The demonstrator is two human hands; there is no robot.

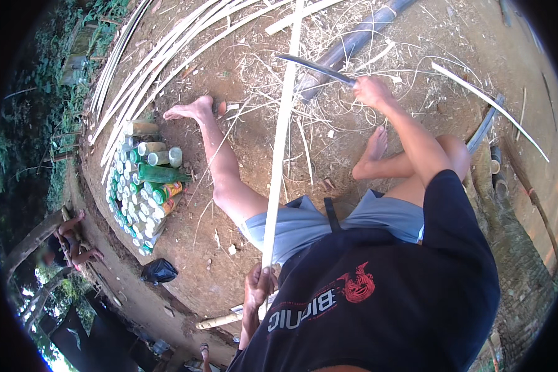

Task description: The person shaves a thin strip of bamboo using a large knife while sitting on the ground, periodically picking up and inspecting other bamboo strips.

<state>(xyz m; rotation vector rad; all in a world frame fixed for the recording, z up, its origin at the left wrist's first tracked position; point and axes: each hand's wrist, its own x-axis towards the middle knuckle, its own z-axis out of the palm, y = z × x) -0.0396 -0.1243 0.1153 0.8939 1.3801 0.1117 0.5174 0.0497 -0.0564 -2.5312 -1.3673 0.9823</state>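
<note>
My left hand (258, 285) is closed round the near end of a long pale strip (279, 161), which looks like split bamboo. From beside my hip the strip runs over my left thigh and out past the top of the view. In my right hand (373, 93) is the handle of a long-bladed knife (319, 68). Its dark blade points left and lies across the strip's far part; whether it touches the strip I cannot tell. Beneath the knife, a dark round pole (363, 40) rests slanted on the ground, among thin curled shavings (260, 68).
Several long pale strips (167, 62) lie at the far left. Below them are many stacked jars and bottles (139, 192) and a black plastic bag (159, 271). Another person (74, 242) is at the left edge. A curved strip (490, 108) and a log (508, 248) are on the right.
</note>
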